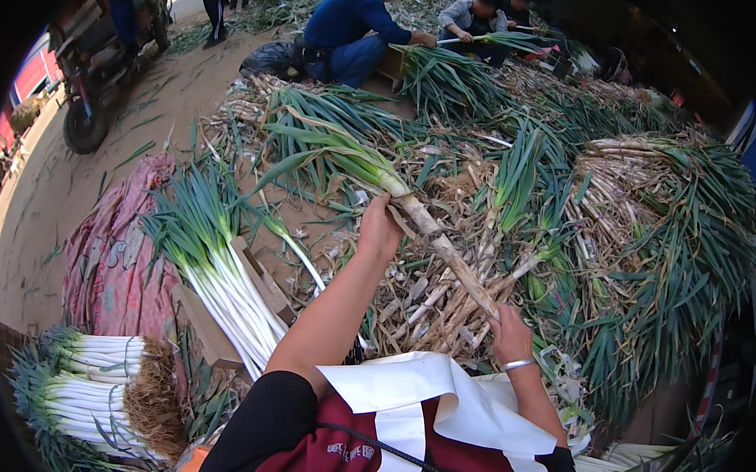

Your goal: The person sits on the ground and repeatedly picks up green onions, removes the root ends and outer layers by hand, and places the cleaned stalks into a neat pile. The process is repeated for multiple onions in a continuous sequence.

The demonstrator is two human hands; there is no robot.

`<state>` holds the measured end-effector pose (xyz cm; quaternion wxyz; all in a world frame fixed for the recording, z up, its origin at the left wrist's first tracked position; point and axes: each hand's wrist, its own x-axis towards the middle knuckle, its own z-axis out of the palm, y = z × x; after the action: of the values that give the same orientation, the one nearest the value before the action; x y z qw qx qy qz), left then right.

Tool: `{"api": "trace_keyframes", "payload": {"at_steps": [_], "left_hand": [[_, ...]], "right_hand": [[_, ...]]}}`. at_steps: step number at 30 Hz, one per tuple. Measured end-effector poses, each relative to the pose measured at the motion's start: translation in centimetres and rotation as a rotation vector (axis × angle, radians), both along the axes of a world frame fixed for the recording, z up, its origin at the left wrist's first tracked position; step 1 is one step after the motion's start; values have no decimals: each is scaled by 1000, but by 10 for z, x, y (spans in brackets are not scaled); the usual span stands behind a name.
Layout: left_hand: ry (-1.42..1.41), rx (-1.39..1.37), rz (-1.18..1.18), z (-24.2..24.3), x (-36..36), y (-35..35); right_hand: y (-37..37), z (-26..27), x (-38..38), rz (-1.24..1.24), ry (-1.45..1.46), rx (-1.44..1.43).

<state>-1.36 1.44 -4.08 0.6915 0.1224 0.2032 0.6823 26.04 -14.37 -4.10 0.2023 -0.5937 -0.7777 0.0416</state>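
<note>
A large scallion stalk [439,240] with a soil-stained, dry outer skin runs diagonally in front of me. My right hand [513,335], with a silver bangle at the wrist, grips its lower end. My left hand [380,226] is at its upper shaft, below the green leaves, with a strip of dry outer leaf by the fingers; its fingertips are partly hidden. Unpeeled scallions [478,294] and loose husks lie beneath the stalk. Left of my left arm, peeled white scallions [235,292] rest in a wooden stand [207,329].
Tied scallion bundles [92,400] lie lower left, near a pink cloth [124,253]. A big scallion pile [669,254] stands right. A crouching person in blue [348,26] and other people work beyond. A three-wheeled cart [97,56] stands upper left.
</note>
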Motion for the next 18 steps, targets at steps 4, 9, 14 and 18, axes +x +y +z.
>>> {"api": "trace_keyframes", "payload": {"at_steps": [4,9,14,18], "left_hand": [[198,10,43,-1,-6,3],[144,-24,79,2,-17,-3],[137,4,91,5,-18,-7],[266,-10,139,-5,-15,-1]], "right_hand": [[-3,9,-4,-5,-24,26],[-4,23,-5,18,-43,-6],[-8,31,-7,35,5,-75],[-14,33,-11,1,-82,-63]]}}
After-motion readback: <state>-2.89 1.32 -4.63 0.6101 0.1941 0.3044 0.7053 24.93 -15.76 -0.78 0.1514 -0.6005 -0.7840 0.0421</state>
